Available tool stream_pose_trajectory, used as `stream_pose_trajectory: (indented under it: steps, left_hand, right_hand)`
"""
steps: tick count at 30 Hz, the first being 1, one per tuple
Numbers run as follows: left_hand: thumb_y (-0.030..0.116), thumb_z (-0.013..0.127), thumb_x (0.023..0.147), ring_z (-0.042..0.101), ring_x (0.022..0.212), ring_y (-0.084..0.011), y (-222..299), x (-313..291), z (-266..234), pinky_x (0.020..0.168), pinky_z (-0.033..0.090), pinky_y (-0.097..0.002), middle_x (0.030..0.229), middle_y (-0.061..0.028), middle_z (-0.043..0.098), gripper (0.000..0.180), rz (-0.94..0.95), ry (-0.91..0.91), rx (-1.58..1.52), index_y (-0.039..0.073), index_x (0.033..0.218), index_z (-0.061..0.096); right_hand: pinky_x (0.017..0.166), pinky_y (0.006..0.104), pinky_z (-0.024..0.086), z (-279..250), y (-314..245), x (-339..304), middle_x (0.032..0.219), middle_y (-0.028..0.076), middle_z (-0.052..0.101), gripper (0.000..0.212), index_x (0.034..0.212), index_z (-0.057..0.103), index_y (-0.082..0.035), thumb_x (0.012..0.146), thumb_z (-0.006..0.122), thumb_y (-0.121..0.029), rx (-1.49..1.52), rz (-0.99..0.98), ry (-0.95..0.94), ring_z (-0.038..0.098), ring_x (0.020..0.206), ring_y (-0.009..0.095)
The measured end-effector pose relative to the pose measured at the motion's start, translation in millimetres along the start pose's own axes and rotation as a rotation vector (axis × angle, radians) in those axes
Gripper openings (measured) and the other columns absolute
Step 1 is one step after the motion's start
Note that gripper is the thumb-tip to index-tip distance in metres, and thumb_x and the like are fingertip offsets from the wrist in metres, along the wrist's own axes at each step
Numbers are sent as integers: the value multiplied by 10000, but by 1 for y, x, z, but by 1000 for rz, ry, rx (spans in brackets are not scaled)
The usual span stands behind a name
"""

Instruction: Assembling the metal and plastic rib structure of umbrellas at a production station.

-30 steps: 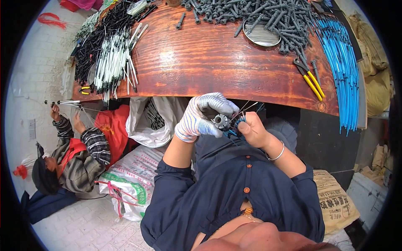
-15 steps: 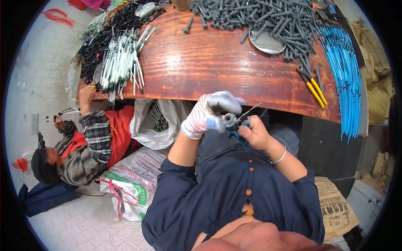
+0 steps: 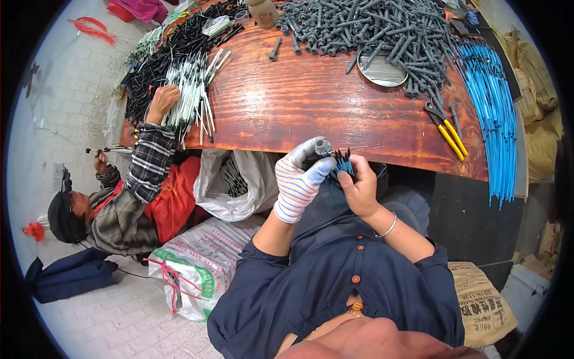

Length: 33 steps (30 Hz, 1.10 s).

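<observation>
My left hand (image 3: 299,182), in a striped knit glove, is closed on a grey ribbed plastic plug (image 3: 323,146), its round end with a hole facing up. Beside it, my bare right hand (image 3: 362,188) grips a bunch of thin blue rods (image 3: 342,166) with black tips. Both hands meet just off the table's near edge, above my lap. The rods' lower ends are mostly hidden behind my fingers and against dark cloth.
The reddish wooden table (image 3: 257,102) carries a heap of grey plugs (image 3: 371,30), a metal dish (image 3: 382,73), yellow-handled pliers (image 3: 448,131), blue rods (image 3: 490,113) and white rods (image 3: 190,90). At left, a co-worker's hand (image 3: 162,102) reaches onto the white rods. An open white sack (image 3: 227,203) stands below.
My left hand has turned the grey plug upward, and the thin rod seen sticking out is gone from sight. The co-worker's hand has moved from the table edge onto the white rods.
</observation>
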<state>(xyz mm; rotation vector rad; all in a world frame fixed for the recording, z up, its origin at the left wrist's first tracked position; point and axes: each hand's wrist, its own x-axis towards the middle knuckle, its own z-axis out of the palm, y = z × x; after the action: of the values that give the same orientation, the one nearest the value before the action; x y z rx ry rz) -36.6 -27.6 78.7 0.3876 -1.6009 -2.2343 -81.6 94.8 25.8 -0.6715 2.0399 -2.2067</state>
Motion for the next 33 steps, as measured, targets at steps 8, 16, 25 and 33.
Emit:
stream_pose_trajectory:
  steps: [8, 16, 25, 33]
  left_hand:
    - [76, 748, 727, 596, 798, -104, -1, -3, -8, 748, 492, -247, 906, -53, 646, 410, 12, 19, -110, -29, 1093, 597]
    - [137, 762, 713, 595, 797, -114, 11, -1, -13, 732, 487, -255, 903, -54, 646, 439, -23, -97, -9, -27, 1087, 601]
    - [212, 775, 685, 572, 764, -100, 14, -2, -11, 692, 464, -238, 853, -45, 619, 491, 134, -7, 458, -18, 1083, 603]
    - [221, 812, 636, 577, 783, -99, 18, 1, -20, 709, 461, -227, 858, -39, 625, 527, 26, -137, 313, 1, 1075, 621]
  right_hand:
    - [602, 248, 429, -10, -3, -2, 773, 70, 579, 232, 962, 614, 22, 872, 597, -190, -90, -86, -69, 517, 663, 123]
    - [577, 233, 411, -21, 3, 5, 753, 26, 563, 236, 1014, 623, 19, 860, 611, -160, 175, 129, -284, 491, 635, 103]
    - [670, 213, 433, 7, 7, -24, 861, 23, 582, 159, 962, 624, 19, 826, 644, -60, 330, 261, 34, 521, 749, 74]
    - [562, 206, 416, -4, 8, -19, 778, 24, 569, 133, 808, 612, 12, 744, 719, -34, 323, 166, -39, 509, 642, 64]
